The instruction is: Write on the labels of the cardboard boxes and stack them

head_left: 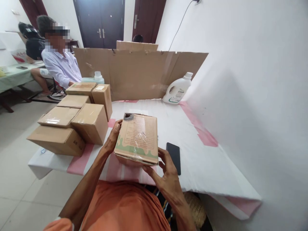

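Note:
I hold a small cardboard box [138, 138] with a green band, printed text and clear tape over its top, just above the table's near edge. My left hand [113, 136] grips its left side, thumb on the upper corner. My right hand [166, 171] cups the box's near right corner from below, fingers curled against it. A black phone [173, 157] lies flat on the white table cover [192, 128] just right of the box.
Several sealed cardboard boxes [72, 118] are stacked at the table's left end. A cardboard screen [134, 72] stands along the back, with a white detergent bottle [177, 89] before it. A white wall runs along the right. A seated person [60, 62] is beyond the boxes.

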`<state>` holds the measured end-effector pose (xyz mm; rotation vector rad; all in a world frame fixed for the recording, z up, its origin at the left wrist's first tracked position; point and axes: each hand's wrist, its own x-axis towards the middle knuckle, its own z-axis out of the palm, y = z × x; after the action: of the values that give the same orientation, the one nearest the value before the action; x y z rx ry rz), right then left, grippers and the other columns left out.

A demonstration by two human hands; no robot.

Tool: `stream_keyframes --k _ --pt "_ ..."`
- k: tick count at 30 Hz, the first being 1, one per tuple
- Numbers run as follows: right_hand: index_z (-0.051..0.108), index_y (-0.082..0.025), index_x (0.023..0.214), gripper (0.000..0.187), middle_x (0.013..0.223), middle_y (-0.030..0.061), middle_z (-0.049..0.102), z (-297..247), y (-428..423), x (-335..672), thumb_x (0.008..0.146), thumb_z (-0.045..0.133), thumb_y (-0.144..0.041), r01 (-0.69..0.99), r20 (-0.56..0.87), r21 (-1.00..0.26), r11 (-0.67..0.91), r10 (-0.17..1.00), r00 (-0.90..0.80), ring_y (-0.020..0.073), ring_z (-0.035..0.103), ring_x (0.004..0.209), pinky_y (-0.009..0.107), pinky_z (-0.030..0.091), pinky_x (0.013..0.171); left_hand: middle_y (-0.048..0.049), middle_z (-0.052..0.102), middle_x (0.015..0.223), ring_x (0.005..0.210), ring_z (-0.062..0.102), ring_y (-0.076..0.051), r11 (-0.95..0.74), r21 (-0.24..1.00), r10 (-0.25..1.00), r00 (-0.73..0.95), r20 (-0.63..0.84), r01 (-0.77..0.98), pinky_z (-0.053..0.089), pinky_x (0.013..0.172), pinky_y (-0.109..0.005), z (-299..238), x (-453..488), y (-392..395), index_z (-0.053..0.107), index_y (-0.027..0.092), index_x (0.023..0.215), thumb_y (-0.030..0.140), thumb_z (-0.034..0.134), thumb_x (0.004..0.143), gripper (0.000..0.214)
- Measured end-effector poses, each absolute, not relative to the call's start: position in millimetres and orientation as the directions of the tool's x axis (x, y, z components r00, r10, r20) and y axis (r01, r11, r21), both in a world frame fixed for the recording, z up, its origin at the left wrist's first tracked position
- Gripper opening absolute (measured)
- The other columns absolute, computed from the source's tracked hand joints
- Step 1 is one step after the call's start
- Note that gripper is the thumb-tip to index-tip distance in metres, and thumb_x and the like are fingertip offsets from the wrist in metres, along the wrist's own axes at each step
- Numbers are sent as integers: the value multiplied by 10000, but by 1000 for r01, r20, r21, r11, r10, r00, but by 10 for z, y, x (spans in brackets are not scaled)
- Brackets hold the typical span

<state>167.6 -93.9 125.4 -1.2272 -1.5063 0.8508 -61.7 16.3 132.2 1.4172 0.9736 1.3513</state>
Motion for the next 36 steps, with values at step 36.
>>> stream_keyframes --k 36 --pt "510 -258 859 220 934 54 683 2324 -877 1197 843 666 -412 826 519 -528 197 845 130 280 594 896 420 409 793 -41 747 1073 1006 697 -245 -265 936 964 40 263 232 545 945 -380 2118 -231 -789 686 229 1110 415 552 958 275"
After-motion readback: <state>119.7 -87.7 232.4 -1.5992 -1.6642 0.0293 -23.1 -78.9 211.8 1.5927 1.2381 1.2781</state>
